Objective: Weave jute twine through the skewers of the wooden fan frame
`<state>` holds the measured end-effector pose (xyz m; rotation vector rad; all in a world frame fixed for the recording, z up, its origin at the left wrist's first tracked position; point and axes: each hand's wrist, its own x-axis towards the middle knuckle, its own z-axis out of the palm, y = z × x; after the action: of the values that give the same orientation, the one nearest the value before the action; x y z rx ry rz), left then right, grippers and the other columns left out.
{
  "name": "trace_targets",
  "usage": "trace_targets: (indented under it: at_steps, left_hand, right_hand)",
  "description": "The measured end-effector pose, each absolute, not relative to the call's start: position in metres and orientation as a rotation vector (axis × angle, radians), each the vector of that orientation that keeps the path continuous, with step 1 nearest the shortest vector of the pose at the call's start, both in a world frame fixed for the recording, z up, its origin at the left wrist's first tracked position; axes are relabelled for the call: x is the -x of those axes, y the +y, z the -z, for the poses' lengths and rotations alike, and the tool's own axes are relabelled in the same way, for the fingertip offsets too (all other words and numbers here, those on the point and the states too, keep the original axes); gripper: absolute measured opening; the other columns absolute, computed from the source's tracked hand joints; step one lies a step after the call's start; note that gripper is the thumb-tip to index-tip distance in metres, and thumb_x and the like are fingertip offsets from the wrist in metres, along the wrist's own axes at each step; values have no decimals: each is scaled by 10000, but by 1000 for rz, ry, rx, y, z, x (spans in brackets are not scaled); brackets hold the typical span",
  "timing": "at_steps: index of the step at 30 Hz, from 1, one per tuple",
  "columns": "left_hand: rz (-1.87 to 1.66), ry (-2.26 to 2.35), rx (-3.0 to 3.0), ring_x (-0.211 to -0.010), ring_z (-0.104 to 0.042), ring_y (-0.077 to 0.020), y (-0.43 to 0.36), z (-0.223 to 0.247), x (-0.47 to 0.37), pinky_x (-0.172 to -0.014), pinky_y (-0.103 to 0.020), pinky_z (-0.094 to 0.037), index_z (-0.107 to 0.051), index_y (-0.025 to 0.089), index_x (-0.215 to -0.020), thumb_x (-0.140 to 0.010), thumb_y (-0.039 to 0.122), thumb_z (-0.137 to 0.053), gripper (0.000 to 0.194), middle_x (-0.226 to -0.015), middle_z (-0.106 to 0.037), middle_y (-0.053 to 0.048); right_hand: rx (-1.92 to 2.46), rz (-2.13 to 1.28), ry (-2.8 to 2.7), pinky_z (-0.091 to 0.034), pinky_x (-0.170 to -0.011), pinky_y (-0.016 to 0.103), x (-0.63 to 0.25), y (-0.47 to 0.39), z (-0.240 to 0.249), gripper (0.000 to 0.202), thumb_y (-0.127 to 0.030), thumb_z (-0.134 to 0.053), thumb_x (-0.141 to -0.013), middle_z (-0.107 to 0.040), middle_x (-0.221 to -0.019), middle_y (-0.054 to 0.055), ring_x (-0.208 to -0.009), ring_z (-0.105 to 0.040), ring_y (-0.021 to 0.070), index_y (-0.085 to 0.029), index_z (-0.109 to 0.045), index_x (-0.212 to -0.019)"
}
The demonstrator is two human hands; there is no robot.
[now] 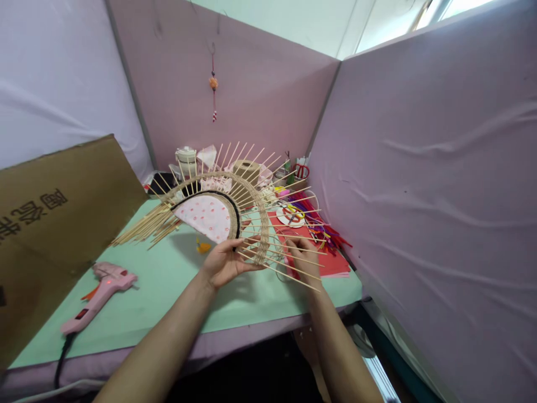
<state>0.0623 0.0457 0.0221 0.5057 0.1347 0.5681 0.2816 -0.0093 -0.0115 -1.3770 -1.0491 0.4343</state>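
Observation:
A half-round woven fan of thin wooden sticks (263, 224) is held up over the table, with a band of brown twine woven through its spread sticks. Its inner half-disc of white fabric with pink prints (205, 215) is edged in black and tan cord. My left hand (229, 263) grips the fan at its lower right corner, thumb in front. Behind the outer stick ends, my right hand (305, 260) is closed in a pinch, with a loose loop of twine (281, 277) beside it. The sticks partly cover its fingers.
A pink hot glue gun (100, 291) lies at left by a cardboard sheet (62, 224). Loose sticks (146, 224) lie behind the fan. Red paper (335, 263), coloured pipe cleaners (331, 235), a twine roll (246, 170) and red-handled scissors (301, 170) are at back right.

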Motion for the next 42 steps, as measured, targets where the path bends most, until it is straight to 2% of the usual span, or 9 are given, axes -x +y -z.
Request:
trace_targets:
  at_steps: [3, 6, 11, 14, 21, 28, 34, 37, 42]
  left_hand:
    - [-581, 131, -483, -1027, -662, -283, 48, -21, -62, -1001, -586, -421, -652, 73, -1070, -885, 159, -428, 302, -1070, -713, -149]
    - [-588, 140, -446, -1023, -665, -262, 52, -19, -62, -1032, -554, -406, -652, 83, -1066, -885, 155, -432, 294, -1039, -722, -141]
    - [-638, 214, -424, -995, -676, -260, 56, -19, -63, -1007, -593, -412, -602, 116, -1160, -905, 167, -435, 310, -1015, -731, -120]
    - [-693, 243, -427, -1000, -675, -261, 56, -19, -64, -992, -652, -388, -565, 203, -1222, -914, 163, -447, 333, -1034, -730, -78]
    - [-605, 297, -551, -1013, -658, -285, 56, -17, -68, -956, -565, -454, -643, 96, -1076, -908, 228, -461, 280, -1009, -715, -163]
    - [-651, 387, -571, -1013, -646, -266, 53, -21, -67, -925, -519, -480, -662, 120, -1037, -883, 212, -520, 229, -1028, -705, -134]
    - [-689, 404, -579, -965, -656, -237, 50, -24, -69, -942, -593, -434, -635, 185, -1064, -887, 205, -534, 204, -1060, -696, -86]
    - [-647, 418, -614, -995, -645, -255, 50, -25, -69, -939, -569, -447, -652, 150, -1028, -889, 210, -522, 200, -1066, -690, -110]
    - [-599, 427, -700, -1022, -622, -260, 52, -22, -67, -885, -483, -495, -679, 127, -1021, -894, 205, -497, 235, -1074, -691, -140]
  right_hand:
    - [1447, -462, -1250, -442, -619, 283, -281, -11, 22, 195, -343, -592, -807, -665, -728, 42, -664, -583, 170, -167, -667, -769]
    - [1491, -398, -1449, -469, -714, 333, -280, -20, 31, 192, -318, -566, -837, -692, -810, 72, -766, -613, 208, -179, -695, -810]
    - [1513, -58, -1599, -383, -993, 473, -272, -42, 37, 293, -260, -534, -852, -634, -1168, 121, -1116, -537, 268, -213, -669, -1108]
    - [1468, -55, -1500, -343, -1047, 483, -257, -52, 32, 425, -214, -575, -794, -555, -1273, 119, -1220, -460, 270, -220, -594, -1219]
    - [1291, -429, -1252, -412, -991, 428, -213, -40, 17, 286, -331, -705, -737, -648, -1091, 91, -1084, -559, 251, -215, -664, -996]
    - [1210, -599, -1051, -457, -903, 347, -204, -36, 16, 205, -379, -608, -822, -692, -917, 58, -926, -622, 203, -186, -675, -821]
    - [1169, -652, -1007, -453, -890, 333, -214, -46, 17, 224, -385, -604, -829, -693, -926, 65, -920, -620, 197, -178, -671, -883]
    - [1171, -711, -941, -470, -754, 291, -215, -47, 19, 239, -416, -612, -810, -643, -757, 25, -735, -587, 160, -183, -636, -855]
    - [1068, -933, -827, -378, -561, 245, -215, -42, 18, 349, -461, -616, -781, -456, -576, -57, -538, -421, 114, -197, -602, -1008]
